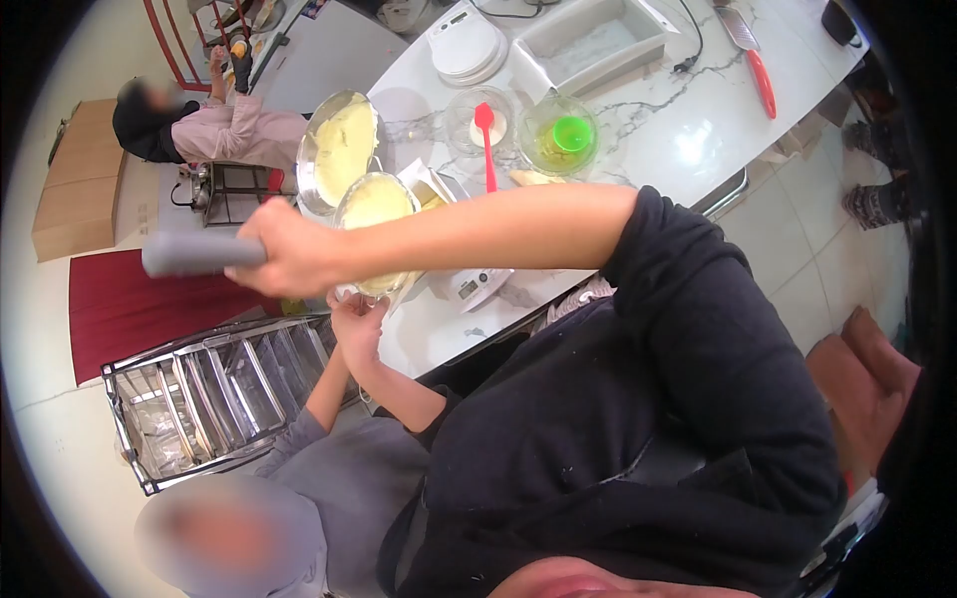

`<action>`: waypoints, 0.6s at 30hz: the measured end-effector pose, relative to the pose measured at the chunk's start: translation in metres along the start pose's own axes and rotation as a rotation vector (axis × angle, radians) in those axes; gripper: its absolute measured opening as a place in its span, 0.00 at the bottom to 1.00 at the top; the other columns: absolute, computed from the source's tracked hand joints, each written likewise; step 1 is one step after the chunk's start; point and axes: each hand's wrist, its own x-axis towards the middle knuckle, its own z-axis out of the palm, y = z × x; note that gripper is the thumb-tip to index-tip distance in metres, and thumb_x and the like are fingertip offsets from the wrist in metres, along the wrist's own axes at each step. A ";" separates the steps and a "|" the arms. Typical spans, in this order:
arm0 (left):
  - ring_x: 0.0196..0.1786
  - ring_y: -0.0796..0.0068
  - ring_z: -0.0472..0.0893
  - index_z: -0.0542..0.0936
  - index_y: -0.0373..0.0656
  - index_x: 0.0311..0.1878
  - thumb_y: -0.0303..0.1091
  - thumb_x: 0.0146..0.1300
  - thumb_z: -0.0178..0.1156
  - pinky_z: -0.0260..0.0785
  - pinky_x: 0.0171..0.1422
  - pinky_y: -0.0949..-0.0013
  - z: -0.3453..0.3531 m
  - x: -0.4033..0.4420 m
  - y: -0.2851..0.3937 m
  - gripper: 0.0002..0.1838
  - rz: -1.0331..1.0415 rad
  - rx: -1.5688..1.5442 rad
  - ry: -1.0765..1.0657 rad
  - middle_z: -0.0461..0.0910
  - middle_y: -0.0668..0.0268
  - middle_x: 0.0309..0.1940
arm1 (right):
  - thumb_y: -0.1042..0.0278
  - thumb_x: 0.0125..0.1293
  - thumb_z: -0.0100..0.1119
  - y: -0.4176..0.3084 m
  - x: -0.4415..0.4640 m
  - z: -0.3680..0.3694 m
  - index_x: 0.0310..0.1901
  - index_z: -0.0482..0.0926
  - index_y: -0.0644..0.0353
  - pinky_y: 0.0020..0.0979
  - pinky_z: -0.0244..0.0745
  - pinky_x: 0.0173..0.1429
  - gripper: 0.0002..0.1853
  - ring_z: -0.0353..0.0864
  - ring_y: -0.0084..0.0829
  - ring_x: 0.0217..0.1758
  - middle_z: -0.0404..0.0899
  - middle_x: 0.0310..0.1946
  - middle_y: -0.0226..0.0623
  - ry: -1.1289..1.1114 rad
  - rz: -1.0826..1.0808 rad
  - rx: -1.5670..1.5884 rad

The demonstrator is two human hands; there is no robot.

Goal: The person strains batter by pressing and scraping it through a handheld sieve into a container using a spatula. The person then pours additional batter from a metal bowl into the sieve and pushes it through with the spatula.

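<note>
My right hand (291, 249) is closed around a thick grey handle (199, 253) that sticks out to the left. The tool's other end is hidden. My right forearm crosses in front of a clear bowl (375, 199) filled with pale yellow cream or batter. At that bowl's lower edge, the fingers of my left hand (367, 324) are closed on it. A co-worker's forearm (327, 397) in a grey sleeve reaches up beside my left hand and partly overlaps it. Directly behind stands a metal bowl (317, 184) with more yellow mixture. A paper-lined pan (431, 185) shows partly beside the clear bowl.
On the marble table are a kitchen scale (480, 289), another white scale (467, 50), a lined loaf pan (593, 50), a red spatula (486, 130), a glass bowl with a green cup (572, 136) and a red-handled knife (763, 85). A rack (214, 399) stands lower left. Another person works behind.
</note>
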 end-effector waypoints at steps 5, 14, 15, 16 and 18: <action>0.34 0.78 0.66 0.71 0.37 0.21 0.27 0.41 0.62 0.44 0.57 0.69 -0.001 0.001 -0.001 0.09 -0.085 -0.180 -0.047 0.67 0.72 0.14 | 0.71 0.51 0.53 -0.023 0.014 0.003 0.13 0.67 0.68 0.28 0.60 0.18 0.14 0.61 0.22 0.11 0.63 0.06 0.37 0.095 -0.119 0.079; 0.16 0.87 0.61 0.68 0.41 0.17 0.23 0.42 0.62 0.51 0.22 0.81 -0.002 0.002 0.007 0.10 0.037 -0.037 -0.029 0.65 0.75 0.12 | 0.73 0.50 0.54 -0.020 0.011 0.002 0.14 0.66 0.68 0.29 0.59 0.18 0.13 0.55 0.23 0.12 0.62 0.07 0.40 0.153 -0.181 0.086; 0.18 0.86 0.63 0.69 0.40 0.17 0.24 0.42 0.62 0.53 0.26 0.78 0.000 0.000 0.016 0.10 0.008 -0.077 -0.026 0.65 0.74 0.12 | 0.72 0.50 0.54 -0.022 0.009 0.006 0.14 0.66 0.68 0.29 0.59 0.18 0.13 0.56 0.23 0.12 0.61 0.07 0.40 0.134 -0.162 0.088; 0.23 0.82 0.66 0.70 0.39 0.16 0.26 0.41 0.62 0.57 0.36 0.74 0.002 -0.003 0.026 0.10 -0.032 -0.138 -0.010 0.64 0.72 0.10 | 0.72 0.50 0.54 -0.024 0.007 0.009 0.14 0.66 0.68 0.29 0.59 0.18 0.13 0.56 0.23 0.11 0.61 0.07 0.41 0.117 -0.143 0.090; 0.26 0.80 0.70 0.71 0.38 0.16 0.28 0.40 0.63 0.62 0.43 0.70 0.001 -0.005 0.032 0.09 -0.096 -0.149 -0.003 0.64 0.71 0.10 | 0.72 0.50 0.54 -0.013 0.001 0.008 0.14 0.67 0.68 0.28 0.59 0.18 0.12 0.59 0.23 0.11 0.61 0.08 0.41 0.069 -0.152 0.012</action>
